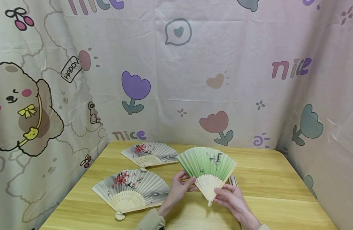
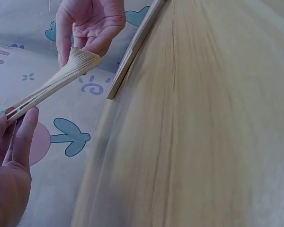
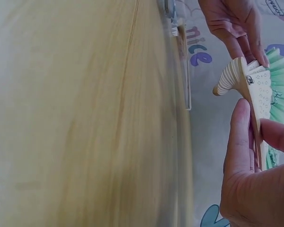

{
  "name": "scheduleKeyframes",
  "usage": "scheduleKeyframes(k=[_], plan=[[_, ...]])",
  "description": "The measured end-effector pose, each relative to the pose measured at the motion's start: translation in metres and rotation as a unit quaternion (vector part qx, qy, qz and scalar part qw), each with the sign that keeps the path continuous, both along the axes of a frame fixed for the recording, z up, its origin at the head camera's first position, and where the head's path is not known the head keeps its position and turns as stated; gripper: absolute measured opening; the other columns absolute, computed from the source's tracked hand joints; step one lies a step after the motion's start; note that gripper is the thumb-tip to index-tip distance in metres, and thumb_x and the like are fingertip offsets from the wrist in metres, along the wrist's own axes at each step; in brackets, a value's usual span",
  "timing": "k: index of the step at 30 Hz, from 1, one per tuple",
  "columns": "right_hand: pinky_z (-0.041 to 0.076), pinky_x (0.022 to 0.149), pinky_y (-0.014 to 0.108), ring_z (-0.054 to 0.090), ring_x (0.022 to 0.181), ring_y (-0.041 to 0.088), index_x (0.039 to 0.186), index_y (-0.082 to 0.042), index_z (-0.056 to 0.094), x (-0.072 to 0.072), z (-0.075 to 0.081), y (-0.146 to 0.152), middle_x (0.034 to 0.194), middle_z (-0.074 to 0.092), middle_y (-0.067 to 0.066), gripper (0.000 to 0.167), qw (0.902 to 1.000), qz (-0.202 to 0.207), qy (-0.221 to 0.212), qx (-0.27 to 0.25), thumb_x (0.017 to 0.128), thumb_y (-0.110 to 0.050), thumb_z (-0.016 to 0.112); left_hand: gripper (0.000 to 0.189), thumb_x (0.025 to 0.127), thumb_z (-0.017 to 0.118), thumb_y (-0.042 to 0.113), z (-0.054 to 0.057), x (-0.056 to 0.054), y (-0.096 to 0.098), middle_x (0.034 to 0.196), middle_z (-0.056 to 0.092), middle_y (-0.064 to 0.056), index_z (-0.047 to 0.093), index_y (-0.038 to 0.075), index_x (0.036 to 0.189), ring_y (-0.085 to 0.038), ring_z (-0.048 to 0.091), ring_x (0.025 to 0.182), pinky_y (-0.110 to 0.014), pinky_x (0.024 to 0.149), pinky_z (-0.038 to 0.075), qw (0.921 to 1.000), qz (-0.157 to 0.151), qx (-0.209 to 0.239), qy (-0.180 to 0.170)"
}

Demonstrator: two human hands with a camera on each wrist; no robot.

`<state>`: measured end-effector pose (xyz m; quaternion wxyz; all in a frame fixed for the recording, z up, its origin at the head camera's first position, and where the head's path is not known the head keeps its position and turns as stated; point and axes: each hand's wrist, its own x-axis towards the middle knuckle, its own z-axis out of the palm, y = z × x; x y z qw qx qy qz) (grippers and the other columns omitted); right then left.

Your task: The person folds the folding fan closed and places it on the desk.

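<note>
A green folding fan with a dark printed branch is spread partly open above the table, its pale pivot end pointing down. My left hand pinches its left edge between thumb and fingers. On the opposite side, my right hand grips the outer rib near the pivot. Seen from the left wrist, the fan's ribs appear nearly edge-on and stacked toward the pivot. In the right wrist view the ribs bunch into a curved stack, with the thumb and fingers of my right hand on either side of the outer rib.
Two grey-white fans with red blossoms lie spread on the left of the wooden table: one nearer, one farther back. A narrow object lies behind my right hand, mostly hidden. Patterned cloth hangs around the table.
</note>
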<state>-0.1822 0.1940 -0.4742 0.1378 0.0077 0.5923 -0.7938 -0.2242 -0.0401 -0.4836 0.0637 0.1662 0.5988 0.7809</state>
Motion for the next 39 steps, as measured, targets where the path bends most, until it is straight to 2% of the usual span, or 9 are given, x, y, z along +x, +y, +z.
scheduleKeyframes(k=[6, 9, 18, 23, 28, 31, 33, 37, 39], plan=[[0.067, 0.086, 0.031, 0.076, 0.085, 0.014, 0.107, -0.009, 0.068, 0.000, 0.000, -0.002, 0.092, 0.078, 0.001, 0.013, 0.9999, -0.007, 0.001, 0.011, 0.095, -0.007, 0.066, 0.047, 0.096, 0.067, 0.011, -0.005, 0.000, -0.002, 0.104, 0.072, -0.003, 0.049, -0.019, 0.127, -0.009, 0.074, 0.084, -0.036, 0.081, 0.067, 0.9991, -0.014, 0.018, 0.037], [0.067, 0.086, 0.031, 0.076, 0.084, 0.014, 0.107, -0.010, 0.068, 0.000, 0.000, -0.003, 0.092, 0.078, 0.000, 0.013, 0.9997, -0.014, 0.000, 0.023, 0.094, -0.009, 0.068, 0.049, 0.095, 0.068, 0.013, -0.006, 0.000, -0.002, 0.101, 0.071, 0.003, 0.049, -0.020, 0.125, -0.009, 0.074, 0.083, -0.036, 0.080, 0.067, 0.9987, -0.017, 0.023, 0.042], [0.067, 0.083, 0.032, 0.075, 0.081, 0.014, 0.109, -0.007, 0.068, 0.001, 0.000, -0.006, 0.090, 0.077, 0.000, 0.016, 0.9987, -0.018, 0.003, 0.048, 0.093, -0.009, 0.069, 0.046, 0.094, 0.068, 0.006, -0.002, 0.001, -0.001, 0.100, 0.070, 0.002, 0.049, -0.019, 0.127, -0.008, 0.075, 0.081, -0.032, 0.080, 0.067, 0.9999, -0.008, 0.008, 0.000], [0.067, 0.084, 0.034, 0.076, 0.082, 0.016, 0.112, -0.001, 0.066, 0.001, 0.000, -0.006, 0.092, 0.077, 0.003, 0.019, 0.9985, -0.019, 0.006, 0.050, 0.094, -0.006, 0.067, 0.044, 0.095, 0.067, 0.005, -0.003, 0.002, -0.002, 0.103, 0.068, -0.002, 0.050, -0.018, 0.128, -0.009, 0.075, 0.082, -0.032, 0.081, 0.067, 0.9999, -0.010, 0.001, 0.004], [0.068, 0.083, 0.034, 0.076, 0.082, 0.017, 0.122, 0.009, 0.061, 0.001, 0.000, -0.008, 0.095, 0.078, 0.008, 0.032, 0.9974, -0.028, 0.008, 0.066, 0.094, -0.006, 0.066, 0.042, 0.096, 0.065, 0.006, -0.003, 0.002, -0.003, 0.108, 0.066, -0.013, 0.050, -0.020, 0.126, -0.008, 0.074, 0.082, -0.033, 0.083, 0.066, 0.9998, -0.011, -0.003, 0.013], [0.068, 0.081, 0.034, 0.076, 0.081, 0.017, 0.125, 0.012, 0.059, 0.001, 0.001, -0.010, 0.094, 0.078, 0.009, 0.037, 0.9967, -0.038, 0.008, 0.071, 0.093, -0.007, 0.067, 0.041, 0.096, 0.065, 0.006, -0.002, 0.002, -0.003, 0.109, 0.065, -0.014, 0.050, -0.020, 0.125, -0.008, 0.074, 0.083, -0.033, 0.083, 0.066, 0.9998, -0.012, -0.002, 0.016], [0.068, 0.079, 0.033, 0.075, 0.079, 0.016, 0.121, 0.009, 0.062, 0.001, 0.002, -0.011, 0.092, 0.078, 0.008, 0.032, 0.9965, -0.044, 0.004, 0.071, 0.094, -0.009, 0.067, 0.042, 0.097, 0.064, 0.006, -0.002, 0.002, -0.003, 0.110, 0.064, -0.013, 0.050, -0.020, 0.126, -0.009, 0.074, 0.084, -0.034, 0.083, 0.066, 0.9997, -0.014, 0.000, 0.019], [0.068, 0.076, 0.032, 0.075, 0.075, 0.015, 0.102, -0.005, 0.071, 0.001, 0.004, -0.013, 0.085, 0.077, 0.004, 0.012, 0.9958, -0.055, -0.008, 0.073, 0.095, -0.014, 0.069, 0.042, 0.097, 0.064, 0.006, -0.001, 0.001, -0.003, 0.111, 0.064, -0.010, 0.050, -0.019, 0.128, -0.009, 0.075, 0.085, -0.034, 0.083, 0.066, 0.9997, -0.016, 0.001, 0.017], [0.068, 0.075, 0.030, 0.074, 0.073, 0.014, 0.095, -0.009, 0.071, 0.000, 0.004, -0.013, 0.083, 0.076, 0.003, 0.008, 0.9952, -0.056, -0.008, 0.079, 0.095, -0.016, 0.069, 0.042, 0.097, 0.064, 0.006, 0.000, 0.001, -0.004, 0.111, 0.064, -0.008, 0.051, -0.018, 0.129, -0.009, 0.075, 0.085, -0.034, 0.083, 0.066, 0.9998, -0.018, -0.002, 0.011]])
